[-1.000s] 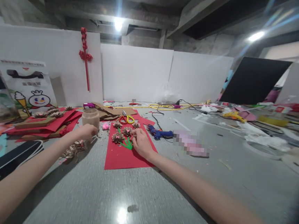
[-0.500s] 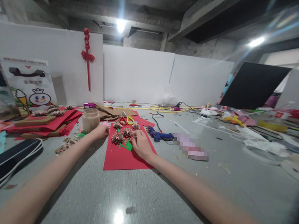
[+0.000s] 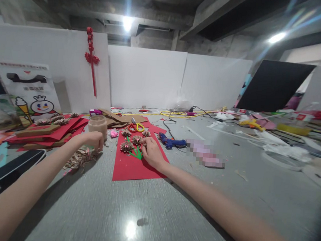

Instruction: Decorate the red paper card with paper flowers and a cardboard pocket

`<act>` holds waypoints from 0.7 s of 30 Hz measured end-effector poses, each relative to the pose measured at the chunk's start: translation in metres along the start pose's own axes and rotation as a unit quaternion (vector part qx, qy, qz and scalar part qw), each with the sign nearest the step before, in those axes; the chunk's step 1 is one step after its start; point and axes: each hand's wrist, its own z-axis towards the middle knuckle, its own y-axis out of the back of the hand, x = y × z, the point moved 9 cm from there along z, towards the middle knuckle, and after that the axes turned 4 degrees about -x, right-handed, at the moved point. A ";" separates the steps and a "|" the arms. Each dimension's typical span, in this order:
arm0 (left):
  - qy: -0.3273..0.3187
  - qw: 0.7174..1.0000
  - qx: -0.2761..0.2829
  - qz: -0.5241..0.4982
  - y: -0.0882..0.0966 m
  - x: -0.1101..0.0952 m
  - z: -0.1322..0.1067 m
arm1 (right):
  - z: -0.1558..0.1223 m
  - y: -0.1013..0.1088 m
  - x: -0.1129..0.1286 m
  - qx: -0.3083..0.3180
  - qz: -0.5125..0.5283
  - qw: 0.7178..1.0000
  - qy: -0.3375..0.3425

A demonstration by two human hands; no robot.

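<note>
A red paper sheet (image 3: pixel 133 168) lies on the grey table, carrying brown paper flowers (image 3: pixel 126 146) with green stems (image 3: pixel 137 155). My right hand (image 3: pixel 152 152) rests on the sheet, fingers curled and pressing on a flower at its top right. My left hand (image 3: pixel 94 140) hovers left of the sheet, beside a tan cup (image 3: pixel 97 124) and above a heap of brown paper scraps (image 3: pixel 77 159). Its fingers are curled, and what they hold is hidden.
A blue glue gun (image 3: pixel 171 141) lies right of the sheet and scissors with red and yellow handles (image 3: pixel 136 127) lie behind it. Stacked red sheets with cardboard (image 3: pixel 44 131) sit left. A black case (image 3: pixel 7 169) lies near left. White boards stand behind; cables and clutter fill the right.
My left hand went right to the red sheet's top left corner, then came back left to the scrap heap by the cup. My right hand stayed on the flower.
</note>
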 end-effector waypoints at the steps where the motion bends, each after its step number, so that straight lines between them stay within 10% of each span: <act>1: -0.008 1.000 -0.001 0.011 0.001 -0.004 0.003 | 0.000 0.000 0.000 0.001 0.000 1.000 0.000; 10: -0.034 0.998 -0.050 -0.009 -0.013 -0.049 0.034 | 0.000 0.001 0.002 0.005 0.003 1.000 0.003; 21: 0.000 0.994 0.104 -0.023 -0.032 -0.010 0.009 | 0.001 0.004 0.003 0.001 -0.008 1.000 -0.003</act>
